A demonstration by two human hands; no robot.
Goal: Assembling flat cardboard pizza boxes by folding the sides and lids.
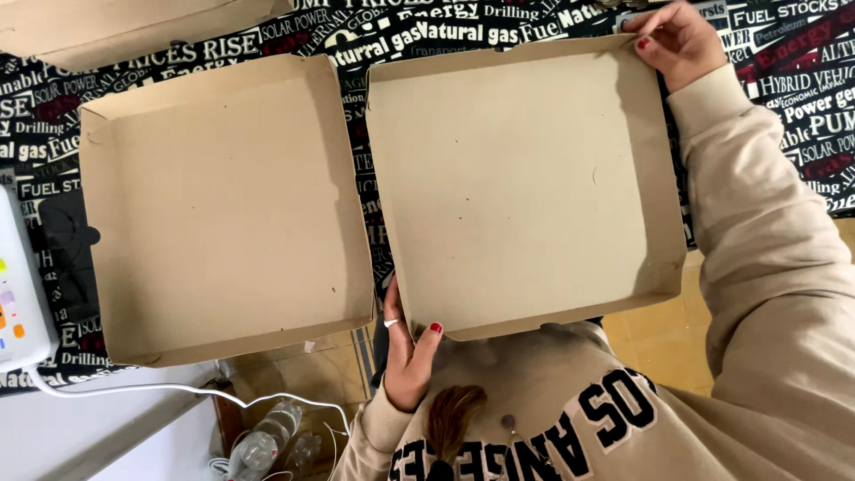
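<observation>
Cardboard tray (525, 187) between both hands' grips

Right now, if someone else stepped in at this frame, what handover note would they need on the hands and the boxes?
Left hand: grips the near edge of the right cardboard tray, thumb over the rim.
Right hand: pinches that tray's far right corner.
The tray is held open side up and shows nothing inside.
A second, matching left tray lies untouched on the printed cloth. Both trays look fully folded.
A white device with its cable sits at the left edge.
No lids or contents in view; nothing is closed.
</observation>
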